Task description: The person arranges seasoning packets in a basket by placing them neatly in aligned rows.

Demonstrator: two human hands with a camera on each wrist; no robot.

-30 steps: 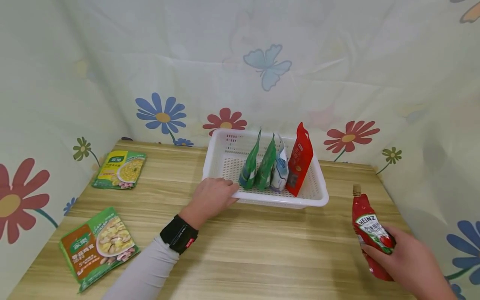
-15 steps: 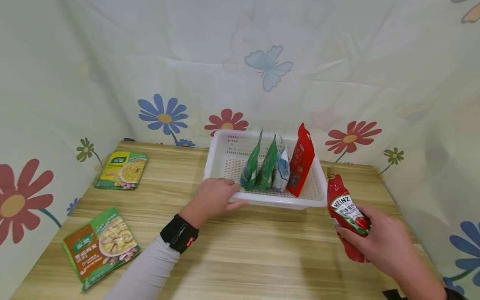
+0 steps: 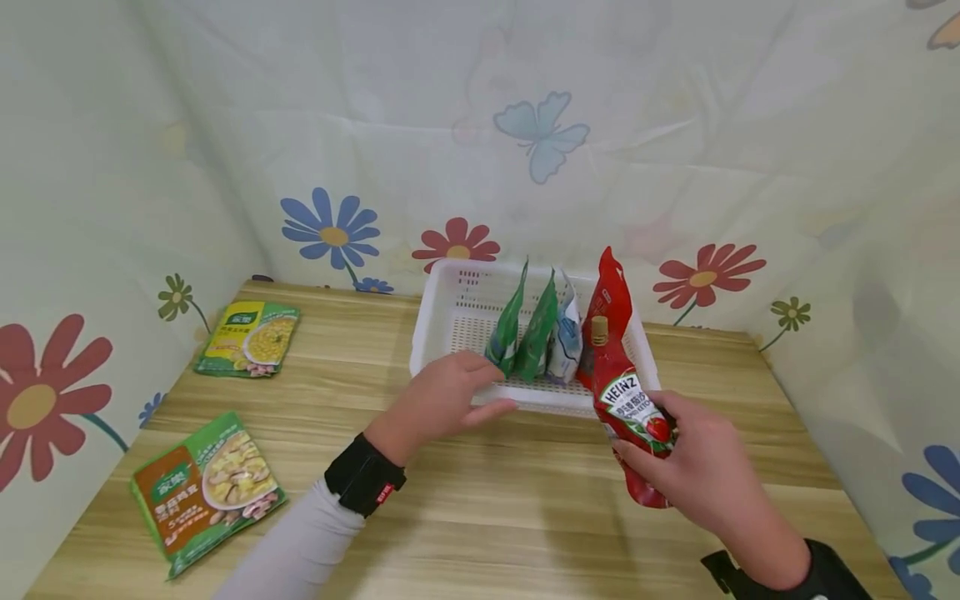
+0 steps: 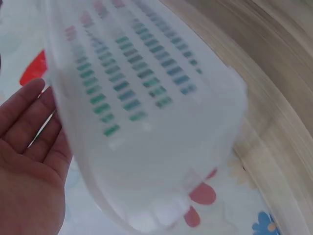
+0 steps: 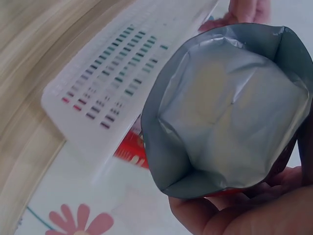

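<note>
A red Heinz ketchup pouch [image 3: 626,404] with a tan cap is gripped by my right hand [image 3: 701,458], held upright and slightly tilted before the basket's front right. The right wrist view shows its silvery bottom [image 5: 225,107]. My left hand [image 3: 442,396] is at the front left rim of the white plastic basket [image 3: 431,321]; in the left wrist view its fingers [image 4: 29,115] lie extended beside the rim. Inside the basket stand two green packets [image 3: 508,329], a white-and-blue packet [image 3: 566,337] and a red packet [image 3: 613,287], partly hidden by the pouch.
On the wooden table [image 3: 480,517] at the left lie a yellow-green soup packet [image 3: 247,337] and, nearer, a brown-green soup packet [image 3: 210,492]. A flower-printed cloth [image 3: 405,125] encloses the back and sides.
My right hand has carried the ketchup pouch leftward from the table's right side to the basket's front right. My left hand has shifted slightly right along the rim, its thumb now sticking out.
</note>
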